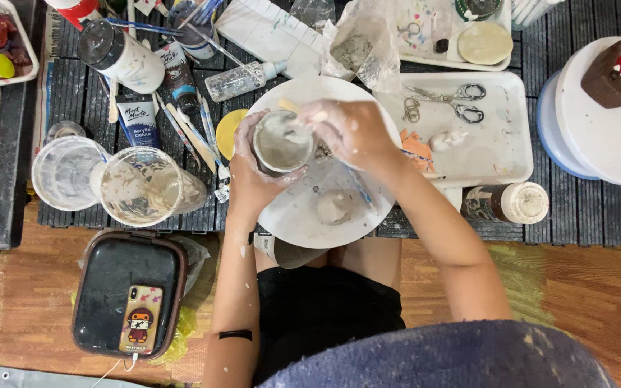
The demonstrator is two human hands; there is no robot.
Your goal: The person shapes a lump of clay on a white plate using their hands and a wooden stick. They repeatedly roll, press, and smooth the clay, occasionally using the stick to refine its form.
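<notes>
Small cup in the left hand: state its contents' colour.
Pale grey-white paste in the cup; head view.

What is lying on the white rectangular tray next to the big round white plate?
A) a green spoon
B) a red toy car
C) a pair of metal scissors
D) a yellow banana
C: a pair of metal scissors lies on the white rectangular tray, just right of the big round white plate where the hands work.
</notes>
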